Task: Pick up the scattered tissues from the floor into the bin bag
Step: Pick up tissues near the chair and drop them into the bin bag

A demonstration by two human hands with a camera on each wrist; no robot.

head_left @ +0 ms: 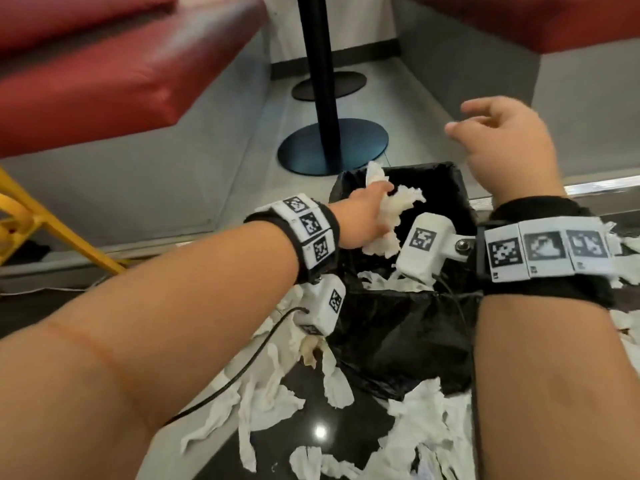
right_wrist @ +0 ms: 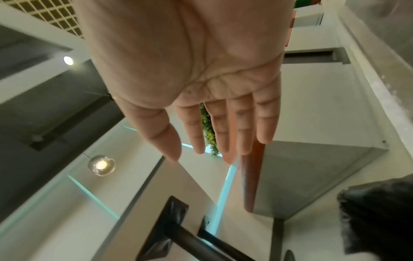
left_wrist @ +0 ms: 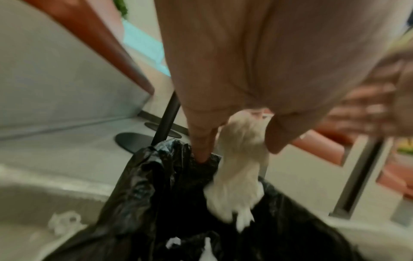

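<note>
My left hand (head_left: 363, 216) grips a wad of white tissues (head_left: 393, 220) right over the mouth of the black bin bag (head_left: 398, 337). In the left wrist view the thumb and fingers (left_wrist: 277, 137) pinch the top of the wad (left_wrist: 236, 185), which hangs into the bag (left_wrist: 156, 194). My right hand (head_left: 485, 129) is raised above the bag's far right corner, empty, with its fingers (right_wrist: 221, 134) straight and spread. Several torn tissues (head_left: 415, 427) lie on the dark floor in front of the bag and to its left. A few tissues (head_left: 384, 280) lie inside it.
A black table pole (head_left: 320, 81) on a round base (head_left: 332, 147) stands just behind the bag. Red bench seats (head_left: 104, 74) on grey plinths flank it left and right. A yellow frame (head_left: 45, 220) is at the left. A black cable (head_left: 242, 368) trails from my left wrist.
</note>
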